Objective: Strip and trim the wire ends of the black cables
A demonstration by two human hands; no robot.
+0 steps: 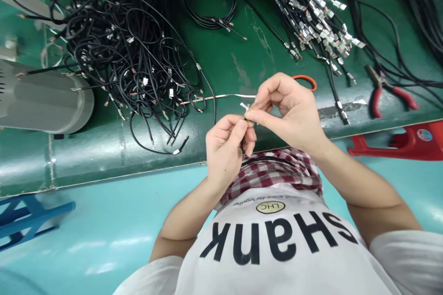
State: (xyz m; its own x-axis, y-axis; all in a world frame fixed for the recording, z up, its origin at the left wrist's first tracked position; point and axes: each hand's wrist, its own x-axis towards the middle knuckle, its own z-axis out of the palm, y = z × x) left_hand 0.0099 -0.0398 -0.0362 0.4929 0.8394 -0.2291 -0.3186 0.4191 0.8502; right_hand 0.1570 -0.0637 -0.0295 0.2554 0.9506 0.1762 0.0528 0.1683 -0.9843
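Note:
My left hand (226,140) pinches a black cable near its end, thumb against the curled fingers. The cable's tip (245,107) shows small white and orange-coloured wire ends between the two hands. My right hand (287,110) has its thumb and index finger closed at this tip, touching the left fingertips. Part of the black cable (270,159) runs across my lap below the hands. Behind the right hand an orange loop (308,81) shows in part. A thin copper-coloured strip (221,96) lies on the table and reaches toward the right fingers.
A tangled heap of black cables (138,50) covers the green table (238,64) at left. Cables with metal connectors (321,23) lie at upper right. Red-handled pliers (380,85) lie at right, a grey cylindrical device (44,97) at left. Red (404,140) and blue (34,219) stools flank me.

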